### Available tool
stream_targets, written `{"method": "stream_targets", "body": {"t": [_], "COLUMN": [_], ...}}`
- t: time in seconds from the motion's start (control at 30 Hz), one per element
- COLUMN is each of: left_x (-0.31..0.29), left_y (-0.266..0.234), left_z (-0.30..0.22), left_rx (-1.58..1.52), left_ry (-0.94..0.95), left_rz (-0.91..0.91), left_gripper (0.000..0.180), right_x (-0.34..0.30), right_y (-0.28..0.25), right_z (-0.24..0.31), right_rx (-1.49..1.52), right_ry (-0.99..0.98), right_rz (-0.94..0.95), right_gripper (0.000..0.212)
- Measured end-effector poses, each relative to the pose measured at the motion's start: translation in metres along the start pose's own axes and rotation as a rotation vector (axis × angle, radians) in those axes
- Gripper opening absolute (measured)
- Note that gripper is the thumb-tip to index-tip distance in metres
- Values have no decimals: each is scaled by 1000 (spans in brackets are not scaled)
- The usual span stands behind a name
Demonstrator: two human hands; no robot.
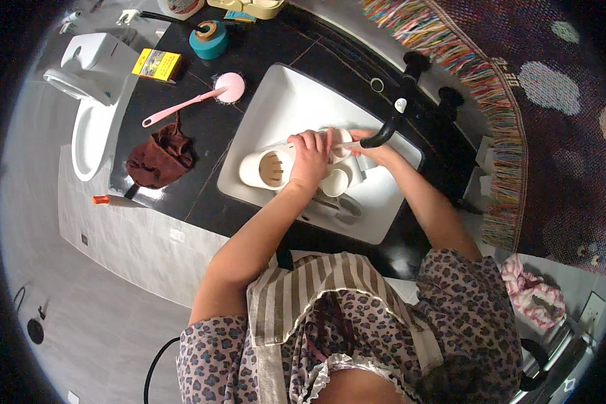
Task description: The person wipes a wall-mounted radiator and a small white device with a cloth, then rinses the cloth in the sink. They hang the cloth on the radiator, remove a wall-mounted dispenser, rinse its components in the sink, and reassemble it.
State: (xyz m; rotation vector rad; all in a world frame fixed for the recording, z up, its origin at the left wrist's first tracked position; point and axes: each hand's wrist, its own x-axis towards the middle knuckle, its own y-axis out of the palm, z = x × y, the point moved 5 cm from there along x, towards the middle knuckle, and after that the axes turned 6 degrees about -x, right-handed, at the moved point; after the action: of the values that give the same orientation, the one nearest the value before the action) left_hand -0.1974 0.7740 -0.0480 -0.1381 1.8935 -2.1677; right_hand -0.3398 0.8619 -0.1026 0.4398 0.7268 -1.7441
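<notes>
Inside the white sink, a white plastic toothbrush-cup rack lies under the black tap. A slotted oval compartment forms its left end. Two small white cups sit toward its right: one cup nearer me, the other under the tap's spout, where a stream seems to fall. My left hand lies over the rack's middle, fingers curled around it. On the far right side my right hand grips the rack; the tap and cups hide some fingertips. Grey, shiny shapes near the sink's front wall are unclear.
Left on the black counter are a pink round-headed brush, a crumpled brown cloth, a yellow box and a teal jar. A fringed woven cloth hangs at the right.
</notes>
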Motion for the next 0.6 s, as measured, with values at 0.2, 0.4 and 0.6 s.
{"method": "stream_targets", "body": {"t": [0.2, 0.4, 0.6], "left_x": [-1, 5, 10], "left_y": [-5, -2, -1], "left_z": [-4, -4, -5], "left_rx": [-33, -15, -74], "left_ry": [39, 44, 46], "left_rz": [-3, -10, -45], "left_gripper": [57, 65, 80], "right_x": [14, 28, 25], "right_y": [2, 3, -19], "right_z": [8, 59, 20], "right_rx": [-1056, -1092, -876], "right_ry": [-281, -547, -375], "right_rz": [-373, -41, 66], "right_gripper": [13, 15, 20]}}
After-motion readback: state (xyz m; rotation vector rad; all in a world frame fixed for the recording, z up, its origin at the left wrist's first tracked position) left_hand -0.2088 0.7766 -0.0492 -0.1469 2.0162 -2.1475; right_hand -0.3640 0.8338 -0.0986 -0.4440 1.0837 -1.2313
